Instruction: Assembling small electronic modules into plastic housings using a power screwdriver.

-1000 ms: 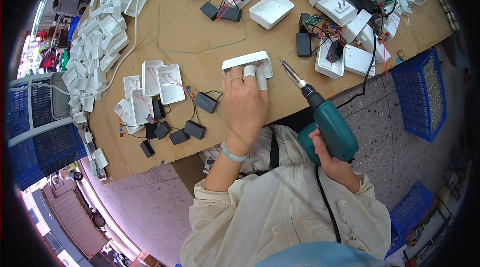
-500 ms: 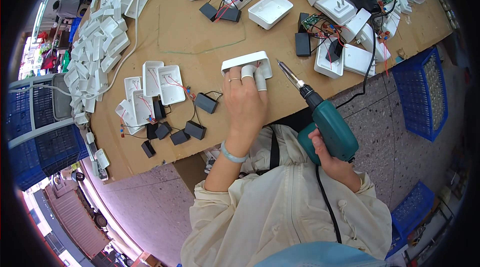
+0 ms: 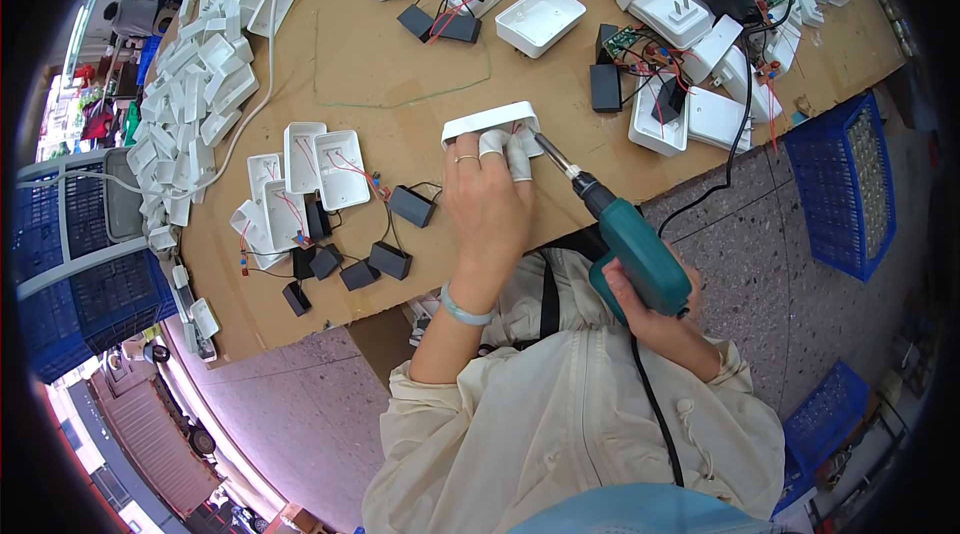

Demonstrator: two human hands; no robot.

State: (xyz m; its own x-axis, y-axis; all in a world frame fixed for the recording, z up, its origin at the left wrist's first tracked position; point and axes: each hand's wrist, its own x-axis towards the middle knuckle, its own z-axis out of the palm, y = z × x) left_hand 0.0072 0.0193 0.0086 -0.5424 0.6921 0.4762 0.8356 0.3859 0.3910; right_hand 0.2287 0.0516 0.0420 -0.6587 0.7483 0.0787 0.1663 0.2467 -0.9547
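My left hand (image 3: 486, 199) rests on the cardboard-covered table, its fingers curled into a white plastic shell (image 3: 490, 119) tilted up on its side. White covers wrap two of its fingertips, and a bit of red wire shows inside the shell. In my right hand (image 3: 655, 319) is a green pistol-shaped soldering gun (image 3: 645, 259), with a black cord trailing from its grip. Its metal tip reaches the shell's right end, beside my covered fingers; whether it touches anything inside cannot be made out.
Left of my hand lie open white shells (image 3: 343, 169) wired to black blocks (image 3: 390, 260). An empty white shell (image 3: 540, 21) sits farther back. White casings (image 3: 210, 84) pile up at left; plug housings (image 3: 675, 16) and circuit boards crowd the right. Blue crates (image 3: 845, 189) stand beyond the edge.
My right hand has brought the soldering gun leftward, so its tip has gone from beside the shell to its right end. My left hand and the shell have barely moved.
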